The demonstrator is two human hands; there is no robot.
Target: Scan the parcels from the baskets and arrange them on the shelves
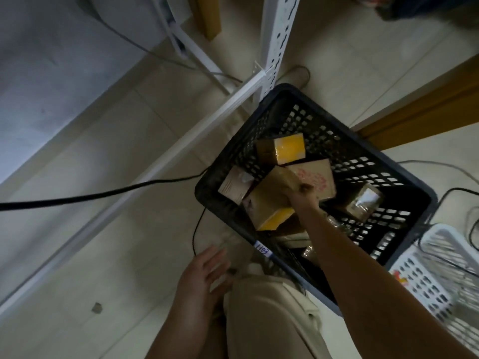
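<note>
Slippage is the likeliest trouble. The right hand (302, 196) is down in the black plastic basket (416, 189), fingers curled round one end of a yellow-taped cardboard parcel (268, 204). That parcel sits tilted near the middle of the basket, toward its left edge, with most of its bulk hanging out beyond the grip. Held at one end like this, and with glossy tape on its faces, it could twist or drop as it comes up.

It is also closely hemmed in. A pale carton (233, 186) lies just beside it at the left corner, a pink-printed box (317, 177) touches it behind the hand, and a second yellow-taped box (282, 149) sits toward the far edge. Any of these could be dragged or tipped by a careless lift. A film-wrapped parcel (363, 203) lies apart near the right edge.

The left hand (204, 278) hangs with fingers spread and holds nothing, outside the near edge beside the person's knee (267, 307), so it gives no support yet.

A black cable (103, 195) runs across the floor to the basket's left corner and could snag a foot on the way to the white shelf upright (277, 35). No scanner is in sight.
</note>
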